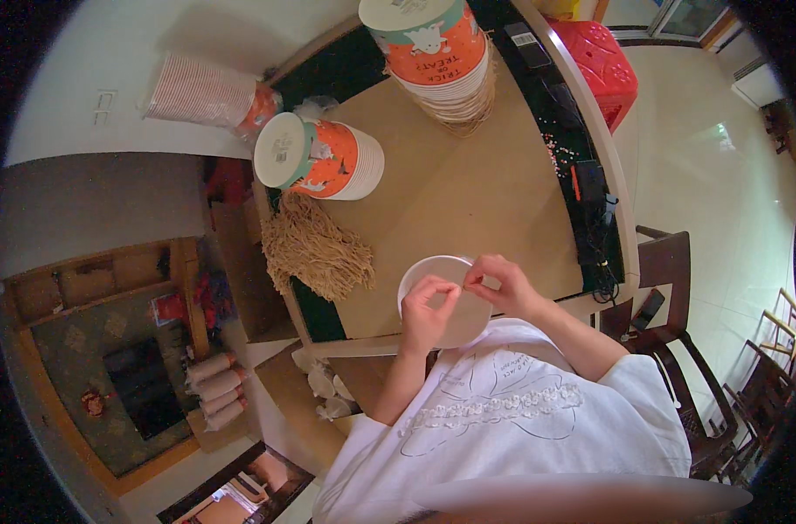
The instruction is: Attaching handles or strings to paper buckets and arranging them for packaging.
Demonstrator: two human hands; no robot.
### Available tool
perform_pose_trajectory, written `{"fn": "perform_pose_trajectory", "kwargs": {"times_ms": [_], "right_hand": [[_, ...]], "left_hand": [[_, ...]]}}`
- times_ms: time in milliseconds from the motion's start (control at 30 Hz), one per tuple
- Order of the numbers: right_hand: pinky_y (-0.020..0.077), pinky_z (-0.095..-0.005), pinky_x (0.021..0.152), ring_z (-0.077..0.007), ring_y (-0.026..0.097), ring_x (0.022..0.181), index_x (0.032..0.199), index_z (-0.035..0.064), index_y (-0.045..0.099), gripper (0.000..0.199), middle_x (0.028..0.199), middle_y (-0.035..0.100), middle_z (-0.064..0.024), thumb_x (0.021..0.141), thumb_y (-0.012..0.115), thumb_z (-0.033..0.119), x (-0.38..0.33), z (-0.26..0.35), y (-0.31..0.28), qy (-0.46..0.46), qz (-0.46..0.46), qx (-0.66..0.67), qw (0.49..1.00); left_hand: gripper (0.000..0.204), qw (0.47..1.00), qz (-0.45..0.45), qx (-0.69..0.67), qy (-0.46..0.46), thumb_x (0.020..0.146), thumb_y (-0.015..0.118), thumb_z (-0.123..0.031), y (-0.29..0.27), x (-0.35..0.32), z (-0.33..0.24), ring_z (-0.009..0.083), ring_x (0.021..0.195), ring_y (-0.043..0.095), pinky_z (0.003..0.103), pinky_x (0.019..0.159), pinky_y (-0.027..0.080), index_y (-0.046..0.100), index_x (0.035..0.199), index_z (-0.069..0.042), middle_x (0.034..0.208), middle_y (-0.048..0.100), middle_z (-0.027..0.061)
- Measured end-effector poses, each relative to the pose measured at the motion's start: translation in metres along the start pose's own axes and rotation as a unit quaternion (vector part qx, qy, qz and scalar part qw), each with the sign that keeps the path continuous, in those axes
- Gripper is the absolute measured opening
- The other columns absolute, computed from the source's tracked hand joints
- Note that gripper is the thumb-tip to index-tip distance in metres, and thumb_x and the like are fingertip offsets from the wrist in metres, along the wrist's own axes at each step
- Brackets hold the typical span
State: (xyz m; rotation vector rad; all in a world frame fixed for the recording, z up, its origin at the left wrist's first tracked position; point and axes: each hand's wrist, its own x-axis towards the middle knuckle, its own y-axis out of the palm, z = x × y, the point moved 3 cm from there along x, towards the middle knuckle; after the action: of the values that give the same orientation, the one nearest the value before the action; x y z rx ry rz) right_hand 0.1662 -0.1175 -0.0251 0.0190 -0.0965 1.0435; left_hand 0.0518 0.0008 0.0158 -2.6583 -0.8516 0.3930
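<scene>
- A white paper bucket (442,297) sits at the near edge of the brown table (468,192), lower centre of the frame, with its open mouth facing up.
- The left hand (426,310) rests on the bucket's left rim, thumb and forefinger pinched together; what they pinch is too small to tell.
- The right hand (501,284) sits at the right rim, fingertips also closed in a pinch just above the mouth.
- Both hands touch the bucket, and the two pinches lie side by side across the rim, close together.
- A heap of tan cord handles (315,249) lies left of the bucket, nearer the left hand.
- Two stacks of orange printed buckets (328,159) stand further up the table.
</scene>
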Motion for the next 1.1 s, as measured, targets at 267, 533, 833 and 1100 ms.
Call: {"fn": "perform_pose_trajectory", "kwargs": {"times_ms": [267,533,833,1100], "right_hand": [[0.0401,-0.0347,0.076,-0.0227,0.058,0.081,0.082,0.0112,0.061,0.012,0.082,0.06,-0.0021,0.073,0.068,0.006,0.003,0.016,-0.004,-0.086,-0.009,-0.108,0.99],[0.0397,-0.0312,0.072,-0.0192,0.057,0.077,0.079,0.0105,0.063,0.014,0.08,0.061,-0.0013,0.069,0.071,0.003,0.004,0.019,-0.005,-0.078,-0.055,-0.115,0.989],[0.0397,-0.032,0.072,-0.0202,0.057,0.076,0.078,0.0107,0.062,0.014,0.08,0.061,-0.0014,0.069,0.071,0.004,0.008,0.023,-0.001,-0.098,-0.034,-0.149,0.983],[0.04,-0.0327,0.072,-0.02,0.056,0.074,0.078,0.0098,0.061,0.017,0.079,0.06,-0.002,0.067,0.072,0.004,0.006,0.022,0.001,-0.163,-0.05,-0.201,0.965]], "left_hand": [[0.007,0.985,-0.027,0.149,0.083,0.072,0.068,-0.002,-0.001,-0.001,-0.007,0.0208,0.078,0.06,0.03,0.074,0.046,0.066,0.078,-0.001,0.077,0.062,0.0084],[0.006,0.981,-0.042,0.164,0.095,0.072,0.069,-0.003,-0.006,-0.001,-0.013,0.0225,0.078,0.058,0.033,0.075,0.046,0.066,0.077,-0.003,0.078,0.062,0.0081],[0.007,0.976,-0.04,0.183,0.107,0.071,0.069,-0.002,-0.004,-0.002,-0.021,0.0242,0.079,0.058,0.034,0.075,0.046,0.066,0.077,-0.004,0.077,0.061,0.0083],[0.007,0.97,-0.046,0.202,0.124,0.07,0.069,-0.003,-0.002,-0.002,-0.024,0.0247,0.078,0.058,0.035,0.074,0.046,0.065,0.075,-0.004,0.077,0.061,0.0078]]}}
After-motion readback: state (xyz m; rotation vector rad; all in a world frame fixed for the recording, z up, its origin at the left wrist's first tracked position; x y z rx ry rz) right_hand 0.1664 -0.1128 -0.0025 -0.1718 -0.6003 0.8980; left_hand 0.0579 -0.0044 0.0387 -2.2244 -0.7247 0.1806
